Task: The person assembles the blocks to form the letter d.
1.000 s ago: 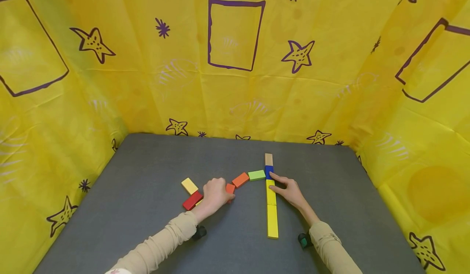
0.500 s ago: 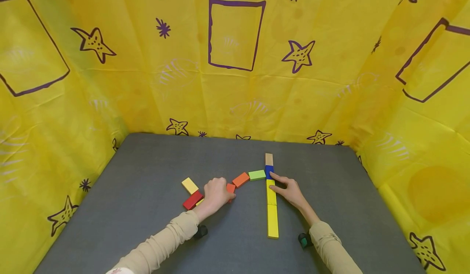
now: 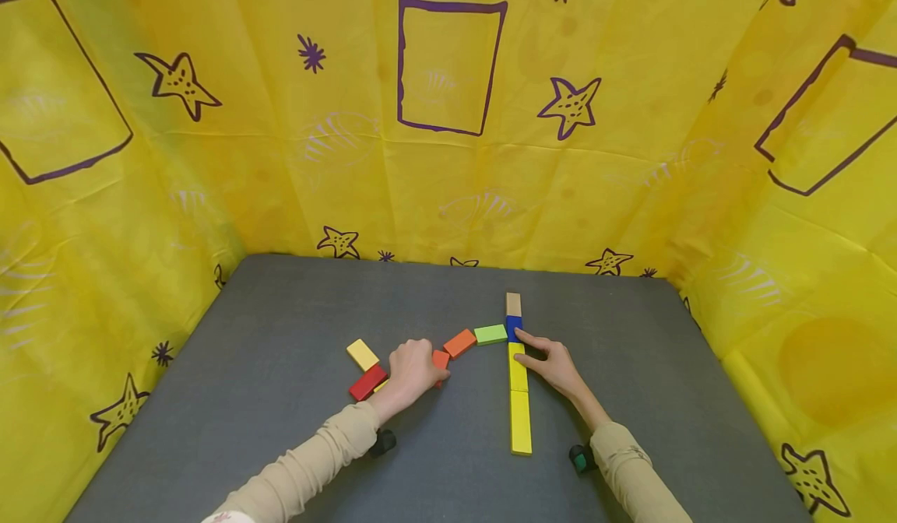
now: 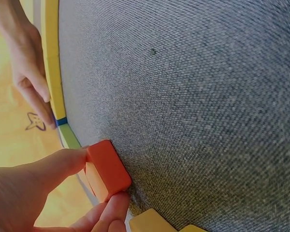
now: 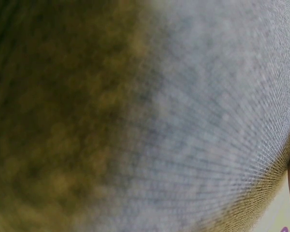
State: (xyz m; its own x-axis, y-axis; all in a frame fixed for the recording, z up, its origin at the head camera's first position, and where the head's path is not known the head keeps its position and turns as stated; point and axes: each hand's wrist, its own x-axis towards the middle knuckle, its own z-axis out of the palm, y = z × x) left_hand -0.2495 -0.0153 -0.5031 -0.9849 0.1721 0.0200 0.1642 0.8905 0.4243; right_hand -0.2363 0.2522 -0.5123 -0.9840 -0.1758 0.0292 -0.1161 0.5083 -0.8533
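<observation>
In the head view, my left hand [image 3: 409, 369] pinches an orange block [image 4: 110, 166] between thumb and fingertips on the grey mat. A second orange block [image 3: 459, 344] and a green block [image 3: 490, 335] continue the slanting line towards a straight row. That row has a tan block [image 3: 514, 303], a blue block [image 3: 515, 327] and two yellow blocks [image 3: 520, 423]. My right hand [image 3: 555, 363] lies at the row's right side, its extended forefinger touching the blue block and its thumb at the upper yellow one. The right wrist view is mostly blurred, with only a sliver of hand.
Left of my left hand lie a red block [image 3: 367, 383] and a pale yellow block [image 3: 362, 354]. Another yellow block [image 3: 381, 386] is mostly hidden by that hand. Yellow patterned cloth [image 3: 448, 180] hangs behind and beside the grey mat [image 3: 294, 297].
</observation>
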